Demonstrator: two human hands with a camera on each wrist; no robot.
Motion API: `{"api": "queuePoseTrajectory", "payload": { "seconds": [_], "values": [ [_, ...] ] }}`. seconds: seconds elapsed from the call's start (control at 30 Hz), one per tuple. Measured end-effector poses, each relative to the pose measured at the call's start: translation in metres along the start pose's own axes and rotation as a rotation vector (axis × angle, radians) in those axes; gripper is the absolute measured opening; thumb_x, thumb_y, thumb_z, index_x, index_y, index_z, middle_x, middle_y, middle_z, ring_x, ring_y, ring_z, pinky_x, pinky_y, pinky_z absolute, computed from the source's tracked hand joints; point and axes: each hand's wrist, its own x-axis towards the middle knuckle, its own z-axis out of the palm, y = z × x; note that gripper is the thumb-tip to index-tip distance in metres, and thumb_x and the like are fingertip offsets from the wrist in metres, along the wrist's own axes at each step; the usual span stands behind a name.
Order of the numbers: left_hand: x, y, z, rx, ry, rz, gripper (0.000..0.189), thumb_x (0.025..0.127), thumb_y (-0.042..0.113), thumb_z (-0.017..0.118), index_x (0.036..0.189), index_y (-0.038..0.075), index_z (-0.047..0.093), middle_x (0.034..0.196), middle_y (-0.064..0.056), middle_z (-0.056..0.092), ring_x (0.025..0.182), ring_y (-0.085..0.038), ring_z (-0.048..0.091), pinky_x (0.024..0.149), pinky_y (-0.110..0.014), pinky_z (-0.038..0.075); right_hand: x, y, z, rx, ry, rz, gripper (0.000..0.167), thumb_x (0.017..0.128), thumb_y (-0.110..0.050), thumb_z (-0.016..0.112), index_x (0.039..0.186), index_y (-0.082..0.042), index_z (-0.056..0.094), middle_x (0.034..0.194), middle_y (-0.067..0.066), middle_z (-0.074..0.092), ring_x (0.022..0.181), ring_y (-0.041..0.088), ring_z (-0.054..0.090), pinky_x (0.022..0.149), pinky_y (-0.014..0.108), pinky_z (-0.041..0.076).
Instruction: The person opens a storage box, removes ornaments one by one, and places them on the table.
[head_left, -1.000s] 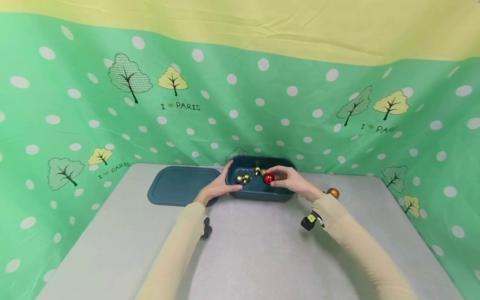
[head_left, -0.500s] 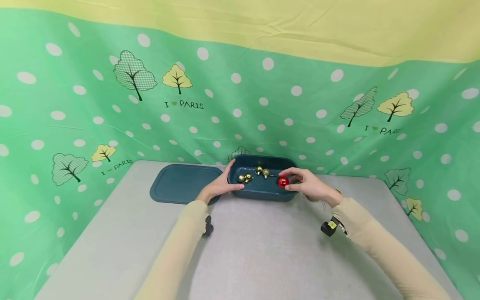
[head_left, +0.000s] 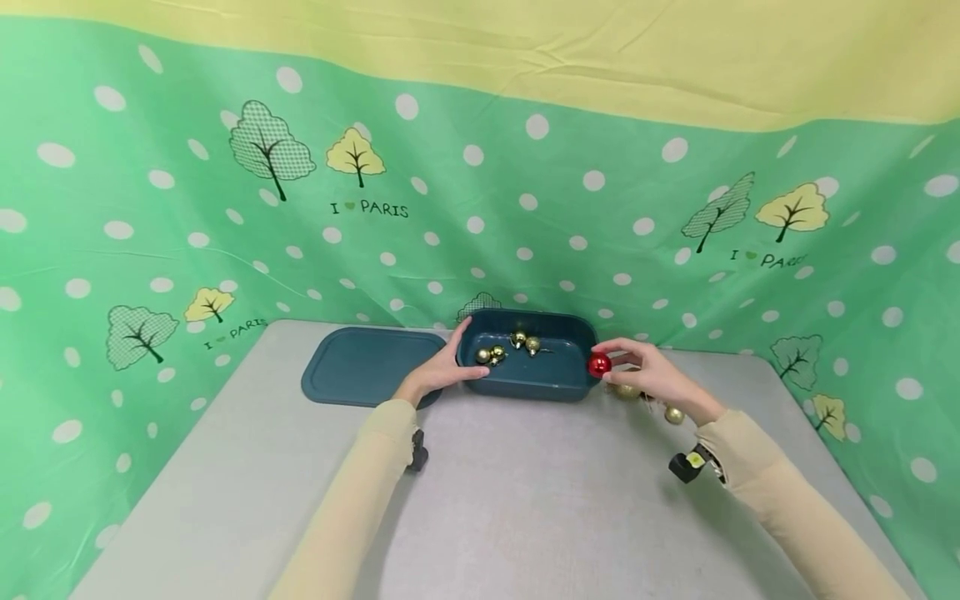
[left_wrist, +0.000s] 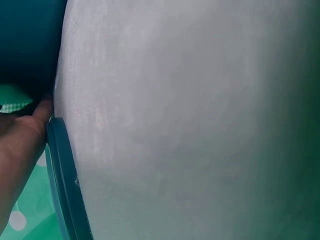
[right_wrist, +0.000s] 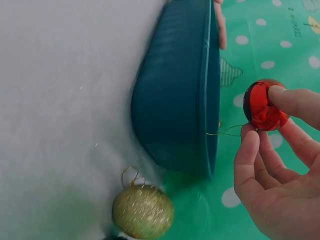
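My right hand (head_left: pixel 651 372) pinches a shiny red Christmas ball (right_wrist: pixel 266 106) between thumb and fingertips at the right end of a dark blue box (head_left: pixel 525 386). A thin gold hanging loop trails from around the ball toward the box rim in the right wrist view. My left hand (head_left: pixel 438 373) rests against the box's left end, thumb and fingers spread fairly straight along it. Inside the box lie several small gold baubles (head_left: pixel 483 356). Below the right hand, a glittery gold bauble (right_wrist: pixel 143 211) with a loop sits on the table outside the box.
A flat blue lid (head_left: pixel 367 367) lies left of the box, close to the left wrist. Another gold bauble (head_left: pixel 674 414) is beneath the right wrist. The grey table (head_left: pixel 510 500) ends at a green dotted curtain (head_left: pixel 420 275) just behind the box.
My right hand has moved right with the red ball, from over the inside of the box to its right rim. Gold baubles near the right wrist have come into sight. The left hand stays put.
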Motion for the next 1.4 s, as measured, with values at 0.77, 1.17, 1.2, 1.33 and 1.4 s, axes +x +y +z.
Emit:
{"api": "queuePoseTrajectory", "payload": {
  "seconds": [0.77, 1.17, 1.2, 1.33, 1.4],
  "values": [
    [-0.023, 0.039, -0.004, 0.008, -0.038, -0.007, 0.099, 0.092, 0.023, 0.068, 0.156, 0.015, -0.008, 0.159, -0.019, -0.007, 0.143, -0.042, 0.002, 0.108, -0.061, 0.018, -0.041, 0.021, -0.03, -0.029, 0.131, 0.067, 0.047, 0.093, -0.009, 0.066, 0.135, 0.007, 0.049, 0.133, 0.026, 0.05, 0.109, 0.02, 0.057, 0.077, 0.034, 0.053],
    [-0.001, 0.0, 0.0, -0.001, 0.018, 0.009, 0.103, 0.089, 0.031, 0.071, 0.156, 0.028, -0.007, 0.16, -0.011, -0.007, 0.144, -0.038, 0.002, 0.108, -0.062, 0.017, -0.057, 0.035, -0.035, -0.043, 0.163, 0.079, 0.049, 0.09, -0.006, 0.068, 0.134, 0.008, 0.049, 0.128, 0.028, 0.052, 0.103, 0.012, 0.059, 0.081, 0.024, 0.048],
    [0.0, -0.001, 0.001, 0.001, 0.023, 0.01, 0.103, 0.088, 0.032, 0.072, 0.156, 0.03, -0.006, 0.161, -0.01, -0.006, 0.144, -0.038, 0.003, 0.108, -0.061, 0.018, -0.058, 0.037, -0.034, -0.046, 0.164, 0.081, 0.049, 0.09, -0.006, 0.068, 0.134, 0.008, 0.05, 0.128, 0.028, 0.053, 0.103, 0.013, 0.059, 0.081, 0.024, 0.048],
    [0.001, -0.003, 0.002, 0.003, 0.036, 0.013, 0.104, 0.087, 0.035, 0.073, 0.156, 0.032, -0.005, 0.161, -0.009, -0.004, 0.144, -0.037, 0.005, 0.108, -0.06, 0.02, -0.063, 0.045, -0.03, -0.077, 0.173, 0.08, 0.048, 0.09, -0.004, 0.068, 0.132, 0.008, 0.051, 0.123, 0.028, 0.056, 0.1, 0.016, 0.059, 0.078, 0.025, 0.048],
    [0.001, -0.003, 0.002, 0.002, 0.034, 0.013, 0.104, 0.087, 0.035, 0.073, 0.156, 0.031, -0.004, 0.161, -0.01, -0.003, 0.144, -0.038, 0.005, 0.108, -0.06, 0.02, -0.066, 0.05, -0.029, -0.084, 0.17, 0.076, 0.048, 0.089, -0.001, 0.067, 0.132, 0.01, 0.05, 0.119, 0.029, 0.057, 0.098, 0.017, 0.059, 0.077, 0.028, 0.049]
  ]
}}
